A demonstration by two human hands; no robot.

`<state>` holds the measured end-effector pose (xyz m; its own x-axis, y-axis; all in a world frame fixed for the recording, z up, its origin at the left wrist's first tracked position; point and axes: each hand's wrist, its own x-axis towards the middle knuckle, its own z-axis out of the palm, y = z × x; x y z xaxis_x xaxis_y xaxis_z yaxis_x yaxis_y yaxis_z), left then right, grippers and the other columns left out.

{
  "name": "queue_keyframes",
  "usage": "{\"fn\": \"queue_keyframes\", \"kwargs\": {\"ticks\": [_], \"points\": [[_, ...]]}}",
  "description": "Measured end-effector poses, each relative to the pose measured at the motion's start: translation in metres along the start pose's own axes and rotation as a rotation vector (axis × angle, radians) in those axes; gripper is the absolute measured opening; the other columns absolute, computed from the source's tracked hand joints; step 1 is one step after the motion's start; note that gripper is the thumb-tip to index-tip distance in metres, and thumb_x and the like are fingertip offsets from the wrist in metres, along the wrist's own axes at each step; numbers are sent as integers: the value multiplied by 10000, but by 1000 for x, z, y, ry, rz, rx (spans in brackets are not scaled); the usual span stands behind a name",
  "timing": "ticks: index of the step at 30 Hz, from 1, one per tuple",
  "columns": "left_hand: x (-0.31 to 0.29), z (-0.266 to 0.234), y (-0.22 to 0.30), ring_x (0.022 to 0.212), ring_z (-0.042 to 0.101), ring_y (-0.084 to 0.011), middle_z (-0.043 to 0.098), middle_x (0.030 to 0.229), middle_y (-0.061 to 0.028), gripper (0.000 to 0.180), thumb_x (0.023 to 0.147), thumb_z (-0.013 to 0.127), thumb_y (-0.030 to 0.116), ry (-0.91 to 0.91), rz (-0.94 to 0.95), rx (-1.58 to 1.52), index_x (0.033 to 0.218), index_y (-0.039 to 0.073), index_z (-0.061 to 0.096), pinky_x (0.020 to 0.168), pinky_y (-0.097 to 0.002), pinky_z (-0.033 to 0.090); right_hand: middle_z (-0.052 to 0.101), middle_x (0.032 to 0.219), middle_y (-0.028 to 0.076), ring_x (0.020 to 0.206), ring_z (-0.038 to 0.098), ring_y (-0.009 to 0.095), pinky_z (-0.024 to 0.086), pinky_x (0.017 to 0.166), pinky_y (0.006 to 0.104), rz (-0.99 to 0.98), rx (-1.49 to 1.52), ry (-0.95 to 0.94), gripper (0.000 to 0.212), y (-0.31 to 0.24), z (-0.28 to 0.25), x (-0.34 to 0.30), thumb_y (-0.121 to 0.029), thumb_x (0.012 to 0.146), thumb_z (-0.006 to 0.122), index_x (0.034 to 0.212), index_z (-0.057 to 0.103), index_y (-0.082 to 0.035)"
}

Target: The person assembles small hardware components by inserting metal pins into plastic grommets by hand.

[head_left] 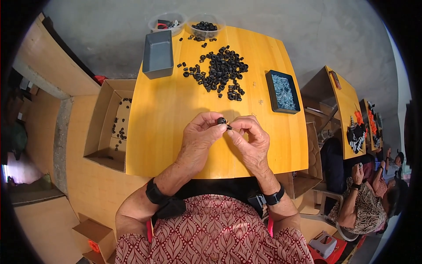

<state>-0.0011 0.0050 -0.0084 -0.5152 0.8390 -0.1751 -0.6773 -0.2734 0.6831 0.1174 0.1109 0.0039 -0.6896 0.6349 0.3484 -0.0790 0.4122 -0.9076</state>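
Over the near middle of the yellow wooden table [176, 145], my two hands meet at their fingertips. My left hand [200, 136] pinches a small round black part [221, 120] between thumb and fingers. Close against it, my right hand [251, 138] grips a smaller black piece [229, 127] between thumb and forefinger. Whether the two pieces are joined I cannot tell, as fingers cover much of both. Beyond my hands lies a loose heap of small black ring-shaped and cylindrical parts [224, 66].
A dark tray of small silvery pieces [283, 91] stands at the right, a grey bin [158, 55] at the far left. Clear tubs [206, 26] sit at the back. Left of the table is a cardboard box [105, 127] with black parts. Other people [367, 198] sit at the right.
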Motion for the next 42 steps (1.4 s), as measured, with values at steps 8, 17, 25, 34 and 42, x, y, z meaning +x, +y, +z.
{"fn": "queue_keyframes", "kwargs": {"ticks": [8,17,25,34,42], "points": [[-1,0,0,932,588,-91,638,999,-9,210,861,680,-7,-35,-4,-1,1057,45,629,880,-245,482,664,905,60,836,585,199,461,717,301,-174,-221,-13,195,-9,-7,5,32,766,738,932,674,-49],[0,-3,-2,939,595,-92,644,1000,-12,205,862,682,-7,-54,21,17,1056,39,631,872,-246,487,658,898,75,847,605,228,481,764,337,-252,-329,-62,191,-15,-9,9,18,761,749,928,678,-40],[1,-1,-2,921,591,-85,644,991,-6,200,863,687,4,-100,-21,-17,1053,43,635,865,-243,485,662,895,47,856,600,159,483,786,287,23,64,-27,151,-7,-11,4,20,790,740,919,675,-26],[0,-1,-5,905,583,-65,640,1005,-2,194,885,663,10,-128,-27,0,1068,60,627,818,-208,494,664,888,57,850,598,187,478,789,307,-126,-152,-81,157,-12,-19,7,24,784,732,917,673,-36],[-2,0,-1,906,625,-102,650,998,-16,216,892,670,36,-155,-87,5,1102,60,628,826,-232,522,674,888,73,863,604,220,491,786,328,-133,-225,-148,140,-26,-30,11,-13,786,741,909,677,-35]]}}
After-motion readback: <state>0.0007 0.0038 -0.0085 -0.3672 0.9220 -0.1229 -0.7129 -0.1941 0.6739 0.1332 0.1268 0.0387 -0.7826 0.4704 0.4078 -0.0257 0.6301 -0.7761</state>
